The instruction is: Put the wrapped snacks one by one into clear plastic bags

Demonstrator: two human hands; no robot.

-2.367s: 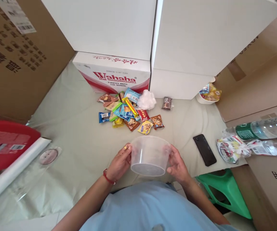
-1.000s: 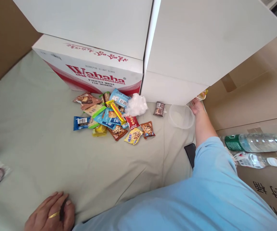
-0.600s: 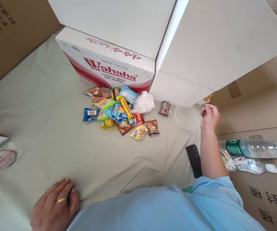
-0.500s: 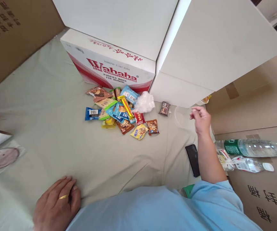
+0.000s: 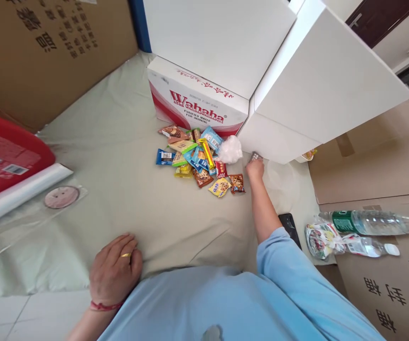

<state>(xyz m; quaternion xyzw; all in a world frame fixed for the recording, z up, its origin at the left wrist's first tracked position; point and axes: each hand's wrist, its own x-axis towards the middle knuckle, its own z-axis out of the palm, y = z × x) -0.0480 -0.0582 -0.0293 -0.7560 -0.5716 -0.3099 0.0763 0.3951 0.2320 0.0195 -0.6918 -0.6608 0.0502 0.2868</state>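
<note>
My right hand (image 5: 255,169) reaches to the foot of the white box, its fingers closed on a small dark brown cocoa snack packet (image 5: 256,155), whose far end shows past them. Just left of it lies a pile of wrapped snacks: a crumpled clear plastic bag (image 5: 230,149), a yellow bar (image 5: 207,153), a red packet (image 5: 221,169), a brown cookie packet (image 5: 237,183) and a pale yellow packet (image 5: 220,187). To its right is a faint, clear round plastic piece (image 5: 277,174). My left hand (image 5: 116,266) rests palm down on the cloth, fingers stretched out, holding nothing.
Behind the snacks stands a Wahaha water carton (image 5: 197,102), with a tall white box (image 5: 282,94) beside it. A phone (image 5: 290,229) and plastic bottles (image 5: 375,222) lie at right. On the left are a red container (image 5: 8,151) and a plastic roll (image 5: 22,196).
My right hand has moved left from above the clear plastic piece and taken hold of the cocoa packet. The view has shifted left; my left hand still rests on the cloth.
</note>
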